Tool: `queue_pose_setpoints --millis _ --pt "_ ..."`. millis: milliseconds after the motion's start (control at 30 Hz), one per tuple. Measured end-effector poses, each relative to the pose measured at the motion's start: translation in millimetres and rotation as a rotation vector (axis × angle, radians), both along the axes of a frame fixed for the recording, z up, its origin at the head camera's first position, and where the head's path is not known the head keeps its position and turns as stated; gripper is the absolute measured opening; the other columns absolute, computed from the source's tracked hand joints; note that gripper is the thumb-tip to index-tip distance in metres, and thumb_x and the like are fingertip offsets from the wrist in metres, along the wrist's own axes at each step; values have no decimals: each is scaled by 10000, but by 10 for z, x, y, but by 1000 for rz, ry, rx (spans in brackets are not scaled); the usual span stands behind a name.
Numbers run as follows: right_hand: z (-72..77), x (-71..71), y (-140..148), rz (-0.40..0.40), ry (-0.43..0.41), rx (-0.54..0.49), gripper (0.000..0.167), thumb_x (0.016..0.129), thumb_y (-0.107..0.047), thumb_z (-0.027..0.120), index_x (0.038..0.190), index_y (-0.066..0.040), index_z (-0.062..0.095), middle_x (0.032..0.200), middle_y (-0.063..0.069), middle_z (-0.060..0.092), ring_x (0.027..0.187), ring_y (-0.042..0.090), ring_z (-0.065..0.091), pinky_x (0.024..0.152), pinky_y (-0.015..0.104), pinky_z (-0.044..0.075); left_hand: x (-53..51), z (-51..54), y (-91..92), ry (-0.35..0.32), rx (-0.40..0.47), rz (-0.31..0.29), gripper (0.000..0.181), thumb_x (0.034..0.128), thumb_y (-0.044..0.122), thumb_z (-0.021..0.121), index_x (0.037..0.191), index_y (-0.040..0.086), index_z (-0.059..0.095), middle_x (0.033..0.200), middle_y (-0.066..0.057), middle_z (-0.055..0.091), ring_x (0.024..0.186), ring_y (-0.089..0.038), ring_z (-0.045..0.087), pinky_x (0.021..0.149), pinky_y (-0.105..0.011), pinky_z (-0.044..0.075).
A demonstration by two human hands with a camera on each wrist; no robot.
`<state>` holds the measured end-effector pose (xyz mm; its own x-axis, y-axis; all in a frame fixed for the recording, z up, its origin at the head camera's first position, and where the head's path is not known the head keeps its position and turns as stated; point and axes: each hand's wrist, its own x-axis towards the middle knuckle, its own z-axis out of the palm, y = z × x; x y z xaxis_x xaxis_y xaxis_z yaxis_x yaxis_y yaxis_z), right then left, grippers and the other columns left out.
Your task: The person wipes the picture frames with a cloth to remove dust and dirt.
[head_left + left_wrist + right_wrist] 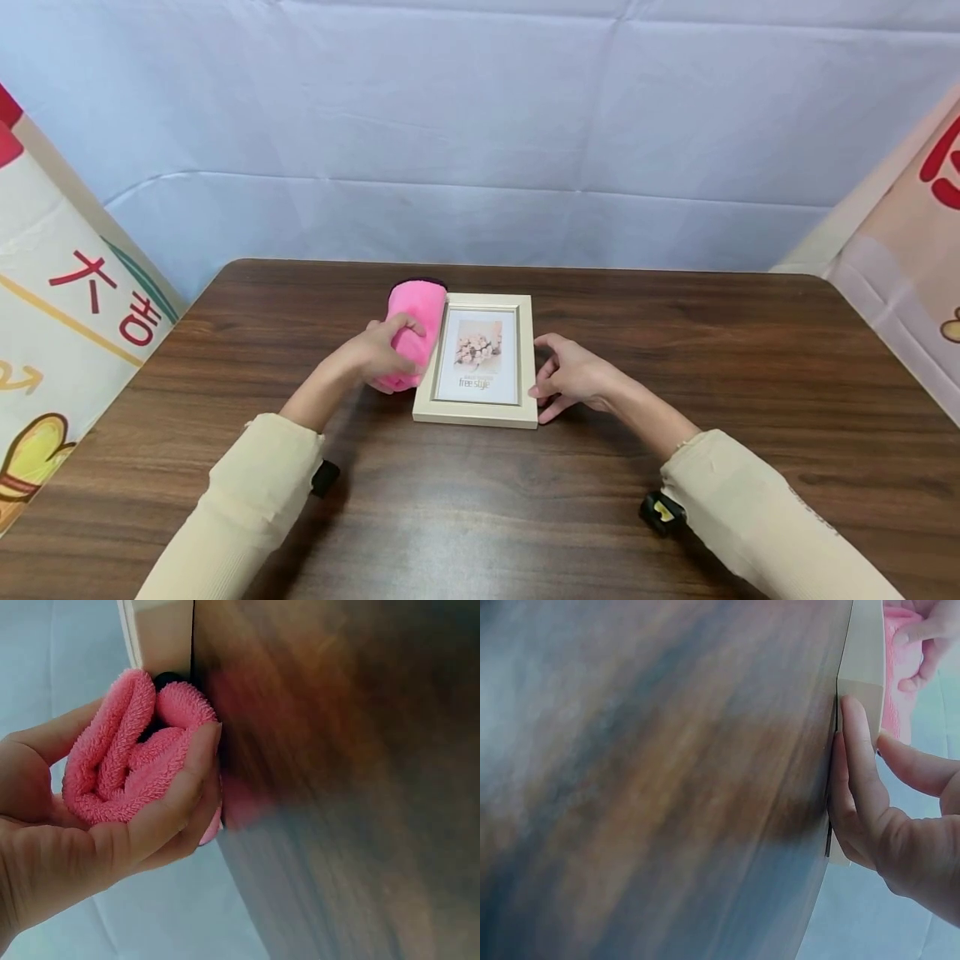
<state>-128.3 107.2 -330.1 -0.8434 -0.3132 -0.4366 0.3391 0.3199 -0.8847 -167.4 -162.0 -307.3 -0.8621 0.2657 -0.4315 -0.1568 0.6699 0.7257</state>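
A pink plush towel [417, 312], rolled or folded with a dark edge at its far end, lies against the left side of a cream picture frame [476, 417]. My left hand [382, 354] grips the towel, thumb on one side and fingers curled round the other; the left wrist view shows its folded end [112, 757]. The frame lies flat on the table, face up, with a flower print lettered "free style" [477, 350]. At its right edge my right hand [573, 375] holds on, the thumb at the top rim and fingers [862, 765] along the side wall.
The dark wood-grain table [480, 508] stands before a pale cloth backdrop [450, 108]. Printed sheets with red characters hang at the left [97, 308] and right. Small black devices [663, 512] sit at both wrists, by the cream sleeves.
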Motion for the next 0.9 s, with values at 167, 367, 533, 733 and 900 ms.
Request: queue_pose_setpoints --millis 167,367,533,733,900 --pt "1 -5 -4 -2 0 -4 746 808 185 534 1402 -5 124 871 200 453 684 258 553 610 419 575 -146 3 -11 -42 60 -17 498 811 18 654 1226 114 395 1299 -199 180 802 -301 568 640 -404 574" --pt "2 0 -5 -1 1 -11 744 810 185 529 1403 -7 122 868 198 454 682 260 555 607 423 575 -255 17 0 -70 87 -15 507 821 18 644 1243 114 379 1332 -201 166 766 -283 584 687 -416 568" --pt "4 3 -9 -1 2 -13 746 810 187 526 1404 -3 118 863 196 455 680 259 549 608 424 575 -272 9 1 -61 64 -11 507 821 34 648 1241 129 381 1331 -198 155 798 -286 570 692 -402 569" --pt "4 -2 -9 4 -1 -5 742 817 179 523 1407 -6 113 875 202 458 691 266 549 614 421 575 -213 -7 -11 -41 64 -18 499 819 32 649 1229 132 382 1301 -194 143 788 -275 568 658 -390 574" --pt "0 -5 -3 3 2 -1 741 817 179 524 1406 -5 114 874 204 458 694 269 547 613 421 575 -127 -14 -22 -38 56 -31 482 815 28 647 1214 131 397 1248 -192 185 818 -274 561 645 -373 576"
